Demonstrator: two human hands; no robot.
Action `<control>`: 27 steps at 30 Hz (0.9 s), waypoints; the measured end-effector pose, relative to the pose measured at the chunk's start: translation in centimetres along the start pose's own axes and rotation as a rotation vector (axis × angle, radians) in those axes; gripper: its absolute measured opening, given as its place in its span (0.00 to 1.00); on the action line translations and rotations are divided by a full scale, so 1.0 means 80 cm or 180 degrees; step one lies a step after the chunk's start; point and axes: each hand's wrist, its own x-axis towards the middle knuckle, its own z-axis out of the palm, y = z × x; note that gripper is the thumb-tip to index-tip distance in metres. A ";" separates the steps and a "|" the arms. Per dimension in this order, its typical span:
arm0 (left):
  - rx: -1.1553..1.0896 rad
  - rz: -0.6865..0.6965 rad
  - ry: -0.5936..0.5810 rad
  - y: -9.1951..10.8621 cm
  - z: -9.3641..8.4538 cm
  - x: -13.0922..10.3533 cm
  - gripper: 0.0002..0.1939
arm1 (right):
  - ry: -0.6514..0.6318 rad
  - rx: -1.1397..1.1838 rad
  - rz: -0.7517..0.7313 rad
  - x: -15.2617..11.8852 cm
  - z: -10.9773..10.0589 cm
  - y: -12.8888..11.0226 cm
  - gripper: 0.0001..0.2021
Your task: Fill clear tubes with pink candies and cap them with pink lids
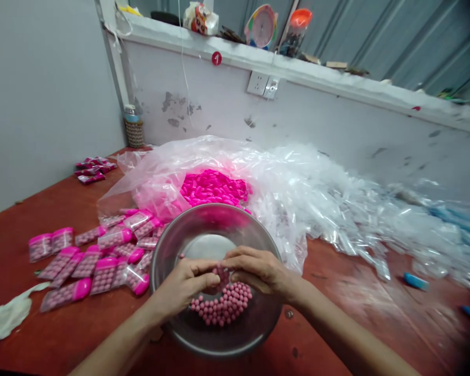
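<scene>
From where I stand, the pale wall point(317, 112), patched with grey flaking spots, fills most of the background, and the red table point(348, 313) runs up to it. A white shelf point(360, 83) crosses the wall, carrying a round clock point(261, 27) and an orange-lidded jar point(295, 34). On the table, a heap of clear plastic pieces point(337, 203) spreads to the right, beside a loose transparent bag point(156, 169) that lies around a mound of bright pink caps point(213, 188).

In front of that mound sits a wide metal bowl point(219, 344). At its left, filled clear bottles point(104, 274) with pink caps lie in a loose cluster, most of them flat on the table. A crumpled white scrap point(10, 313) is near them, at the table's left edge.

Both hands meet over the bowl. The left hand point(184, 284) pinches a small clear container point(222, 275) between thumb and fingers; the right hand point(256, 269) has its fingers bent over the other side of it, thumb beneath. The container looks pinkish, too blurred to make out its contents. Below it, pink beads point(223, 308) gather on the near side of the bowl. Smaller still, a blue piece point(415, 281) lies well apart on the right.
</scene>
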 end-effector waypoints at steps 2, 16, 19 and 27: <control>0.0170 0.0033 -0.0046 0.002 0.001 -0.001 0.11 | 0.0051 0.0066 -0.0007 -0.005 0.003 0.000 0.14; 0.0936 0.0329 0.0876 -0.002 0.014 -0.012 0.13 | 0.1000 -0.0849 0.2897 0.053 -0.089 0.179 0.11; 0.1046 0.0432 0.0950 0.000 0.012 -0.013 0.12 | 0.0855 -0.1137 0.3316 0.073 -0.084 0.244 0.10; 0.0813 0.0308 0.1024 -0.010 0.000 -0.006 0.13 | 0.0839 -0.1520 0.3919 0.102 -0.064 0.312 0.14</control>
